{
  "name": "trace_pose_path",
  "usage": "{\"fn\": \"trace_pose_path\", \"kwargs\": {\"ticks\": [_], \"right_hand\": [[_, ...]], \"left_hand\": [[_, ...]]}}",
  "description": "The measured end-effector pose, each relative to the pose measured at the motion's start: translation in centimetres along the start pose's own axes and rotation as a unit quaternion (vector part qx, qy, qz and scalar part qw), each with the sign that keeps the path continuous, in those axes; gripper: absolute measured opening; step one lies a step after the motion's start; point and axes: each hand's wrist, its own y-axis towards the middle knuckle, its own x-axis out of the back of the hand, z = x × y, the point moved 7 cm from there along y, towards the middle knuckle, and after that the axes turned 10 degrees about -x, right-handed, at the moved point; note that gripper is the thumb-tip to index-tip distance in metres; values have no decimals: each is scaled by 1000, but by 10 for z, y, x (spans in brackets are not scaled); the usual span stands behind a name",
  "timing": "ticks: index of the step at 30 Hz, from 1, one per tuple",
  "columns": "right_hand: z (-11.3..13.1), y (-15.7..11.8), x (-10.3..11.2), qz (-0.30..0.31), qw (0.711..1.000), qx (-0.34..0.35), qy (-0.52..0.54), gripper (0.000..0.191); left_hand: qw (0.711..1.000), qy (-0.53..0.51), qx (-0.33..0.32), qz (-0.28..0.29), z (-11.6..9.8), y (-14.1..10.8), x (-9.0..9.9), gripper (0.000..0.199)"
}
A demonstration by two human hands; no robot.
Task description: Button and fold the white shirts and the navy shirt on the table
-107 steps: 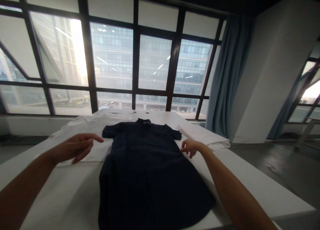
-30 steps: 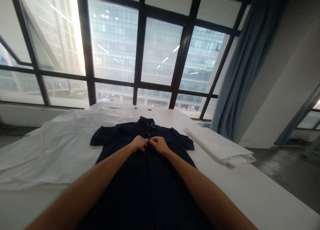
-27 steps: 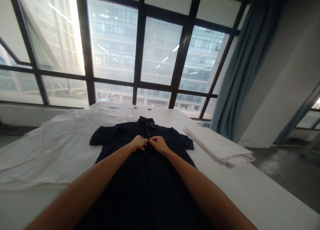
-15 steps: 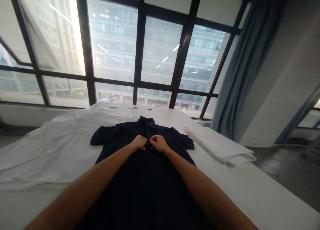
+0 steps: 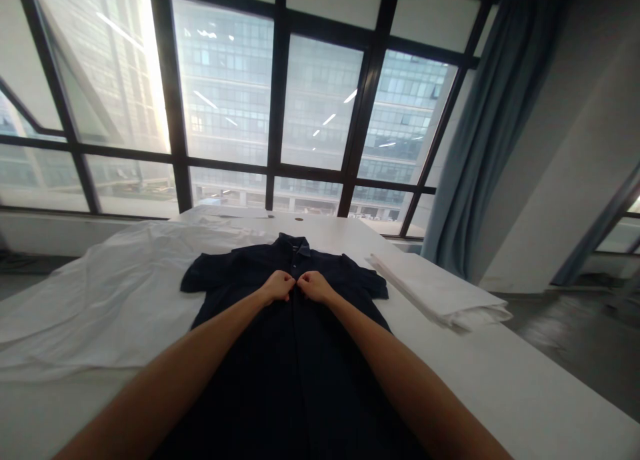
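Note:
A dark navy short-sleeved shirt (image 5: 250, 353) lies face up on the white table, its collar (image 5: 294, 243) toward the window. My left hand (image 5: 279, 287) and my right hand (image 5: 315, 287) meet at the front placket, a little below the collar. Both hands are closed, with fingertips pinching the shirt's front edges close together. The fingers cover the exact spot they grip, and any button there is too small to make out.
A rumpled white cloth (image 5: 110, 293) spreads over the left part of the table (image 5: 480, 373). To the right lies a folded white cloth (image 5: 440, 290). Beyond the far table edge are tall windows (image 5: 225, 80) and a blue curtain (image 5: 490, 147).
My two hands have come slightly closer together at the placket, still pinching it. The shirt and the cloths lie as before.

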Motion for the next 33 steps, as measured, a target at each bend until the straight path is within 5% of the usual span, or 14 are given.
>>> {"fn": "trace_pose_path", "kwargs": {"ticks": [7, 13, 23, 28, 33], "right_hand": [[6, 0, 2, -13, 999, 16, -44, 29], [-2, 4, -1, 17, 1000, -14, -7, 32], [-4, 3, -5, 61, 998, -29, 20, 30], [9, 0, 9, -2, 999, 29, -36, 14], [20, 28, 44, -120, 987, 26, -103, 16]], "left_hand": [[996, 76, -51, -1, -8, -2, 6, 22], [959, 270, -62, -53, -27, -12, 19, 25], [935, 343, -65, -58, -28, -18, 21, 24], [935, 342, -82, -52, -25, -13, 24, 24], [941, 334, -41, -44, -19, 21, 42, 26]]}}
